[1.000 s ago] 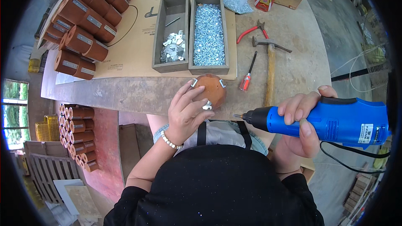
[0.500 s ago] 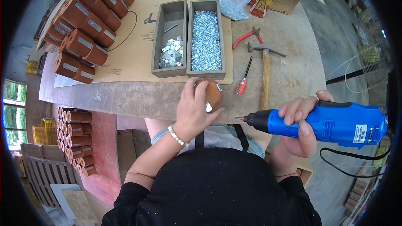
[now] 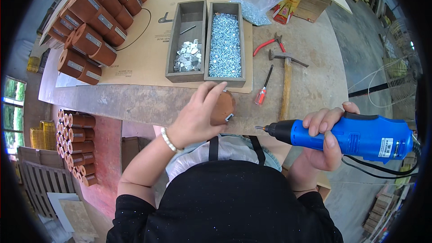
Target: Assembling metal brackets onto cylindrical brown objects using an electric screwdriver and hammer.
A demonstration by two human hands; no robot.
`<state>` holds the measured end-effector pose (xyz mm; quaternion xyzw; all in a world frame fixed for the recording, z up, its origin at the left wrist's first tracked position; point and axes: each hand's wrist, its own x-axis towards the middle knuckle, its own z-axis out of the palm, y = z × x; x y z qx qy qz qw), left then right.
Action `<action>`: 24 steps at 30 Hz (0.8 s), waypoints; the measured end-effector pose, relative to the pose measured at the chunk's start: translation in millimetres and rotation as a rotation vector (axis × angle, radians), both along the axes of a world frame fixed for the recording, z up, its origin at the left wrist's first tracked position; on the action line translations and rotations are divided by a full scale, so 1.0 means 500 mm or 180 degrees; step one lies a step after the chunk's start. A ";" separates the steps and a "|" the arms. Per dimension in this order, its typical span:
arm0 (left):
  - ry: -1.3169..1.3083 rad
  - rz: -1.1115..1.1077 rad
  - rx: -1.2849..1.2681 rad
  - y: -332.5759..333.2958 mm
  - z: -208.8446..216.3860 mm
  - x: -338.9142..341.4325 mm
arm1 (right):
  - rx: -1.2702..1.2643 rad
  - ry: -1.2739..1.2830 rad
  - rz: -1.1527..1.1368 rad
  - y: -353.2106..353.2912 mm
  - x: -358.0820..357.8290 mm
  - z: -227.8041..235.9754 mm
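At the table's near edge my left hand (image 3: 193, 117) grips a reddish-brown cylinder (image 3: 223, 107), its fingers over the far side and the thumb on the near side. A small metal piece (image 3: 229, 117) shows on the cylinder's lower right rim; much of the rest is behind my hand. My right hand (image 3: 325, 132) is wrapped round a blue corded electric screwdriver (image 3: 360, 136), held level to the right of the cylinder. Its bit points left toward the cylinder, with a gap between them. Just beyond my left hand stands a grey box of silver screws (image 3: 225, 45).
Left of the screws, another grey box (image 3: 186, 75) holds small metal plates and a thin rod. A hammer (image 3: 287, 81), a screwdriver (image 3: 263, 89) and red-handled pliers (image 3: 269, 43) lie to the right. Brown cylinders with metal strips (image 3: 96, 22) are stacked at the far left.
The cylinder has turned in my left hand, bringing a metal piece to its lower right rim. My left hand has shifted slightly left. The electric screwdriver has hardly moved.
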<state>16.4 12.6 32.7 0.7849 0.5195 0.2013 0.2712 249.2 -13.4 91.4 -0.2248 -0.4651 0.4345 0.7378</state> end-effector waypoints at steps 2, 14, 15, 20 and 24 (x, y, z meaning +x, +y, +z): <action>-0.0322 -0.0564 0.0358 0.025 -0.006 -0.025 | 0.0026 -0.0057 -0.0001 0.002 0.001 0.000; -0.0482 -0.0458 0.0727 0.152 0.037 -0.045 | 0.0036 -0.0108 0.0081 0.005 0.004 0.005; -0.0483 -0.0453 0.0736 0.181 0.027 -0.036 | 0.0049 -0.0104 0.0083 0.005 0.004 0.007; 0.1564 -0.0388 0.0978 0.249 -0.071 0.022 | 0.0111 -0.0162 0.0115 -0.002 -0.003 0.014; 0.1850 -0.0314 0.0727 0.271 -0.070 0.040 | 0.0208 -0.0264 -0.0109 -0.010 0.006 0.015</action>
